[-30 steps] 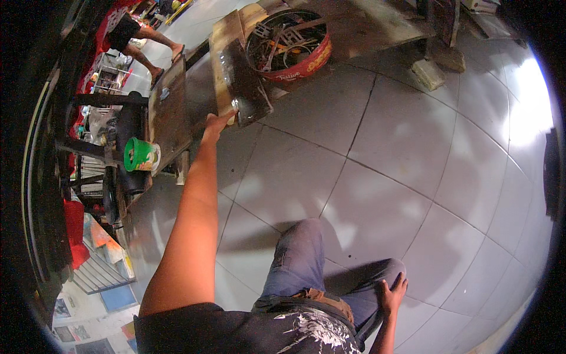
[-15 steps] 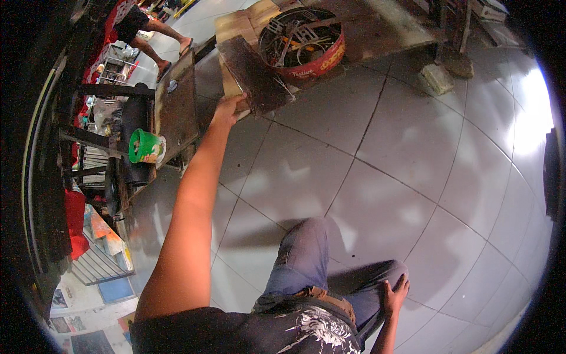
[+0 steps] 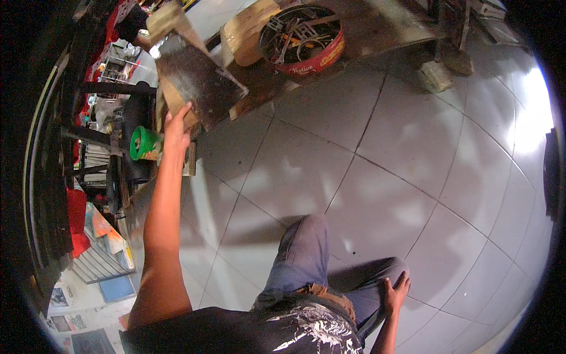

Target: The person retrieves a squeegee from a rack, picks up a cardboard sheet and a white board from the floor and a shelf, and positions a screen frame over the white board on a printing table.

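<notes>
My left hand (image 3: 178,127) is closed around the near end of a pale wooden strip. Along that strip lies a flat, dark, shiny blade-like sheet (image 3: 197,74); what kind of tool it is I cannot tell. It is held tilted over the left part of the low wooden bench (image 3: 383,35). My right hand (image 3: 397,292) rests on my right knee, fingers apart and holding nothing. Right of the sheet, a round red tin (image 3: 321,62) of loose metal tools and wires stands on the bench, beside a light wooden board (image 3: 247,35).
A small green bucket (image 3: 144,143) stands left of my left wrist, near a dark roller (image 3: 135,118). Wooden bench legs (image 3: 454,35) and a pale block (image 3: 435,76) are at the far right. Grey floor tiles (image 3: 354,177) lie between. Another person is partly visible at the far left.
My left hand has moved left and lifted the dark sheet with its wooden strip off the bench, swinging it left of the tin. The light board is uncovered. My right hand stays on the knee.
</notes>
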The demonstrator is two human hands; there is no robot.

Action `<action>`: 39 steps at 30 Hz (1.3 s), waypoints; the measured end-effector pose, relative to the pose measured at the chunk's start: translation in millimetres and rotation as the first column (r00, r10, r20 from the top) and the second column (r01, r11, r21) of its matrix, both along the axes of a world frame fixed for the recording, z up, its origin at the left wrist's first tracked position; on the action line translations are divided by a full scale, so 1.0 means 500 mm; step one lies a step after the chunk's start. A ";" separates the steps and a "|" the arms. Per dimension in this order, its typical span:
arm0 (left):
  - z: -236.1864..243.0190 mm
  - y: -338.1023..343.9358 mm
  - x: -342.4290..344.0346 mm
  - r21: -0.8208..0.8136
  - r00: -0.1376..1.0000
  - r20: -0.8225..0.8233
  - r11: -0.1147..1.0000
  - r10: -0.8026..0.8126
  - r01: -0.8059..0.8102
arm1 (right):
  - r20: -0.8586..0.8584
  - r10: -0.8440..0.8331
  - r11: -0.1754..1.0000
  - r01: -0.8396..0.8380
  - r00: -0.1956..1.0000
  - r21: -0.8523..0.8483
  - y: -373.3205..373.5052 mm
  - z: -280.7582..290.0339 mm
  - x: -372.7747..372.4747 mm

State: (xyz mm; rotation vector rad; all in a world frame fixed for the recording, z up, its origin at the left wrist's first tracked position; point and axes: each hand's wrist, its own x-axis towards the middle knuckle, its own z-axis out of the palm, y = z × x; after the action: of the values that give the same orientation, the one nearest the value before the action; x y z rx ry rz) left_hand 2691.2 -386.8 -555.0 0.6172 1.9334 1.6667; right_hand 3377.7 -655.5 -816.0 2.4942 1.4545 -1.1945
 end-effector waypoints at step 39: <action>-0.268 0.467 0.278 -0.384 0.989 0.045 0.917 0.141 -0.113 | -0.014 -0.059 0.998 0.059 0.998 -0.016 0.006 -0.004 -0.003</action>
State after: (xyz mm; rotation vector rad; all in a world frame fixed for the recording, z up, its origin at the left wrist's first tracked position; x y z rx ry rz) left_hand 2830.2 -153.5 -689.2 0.2809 2.2025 1.3071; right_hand 3376.1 -652.7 -818.1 2.5408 1.3791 -1.2310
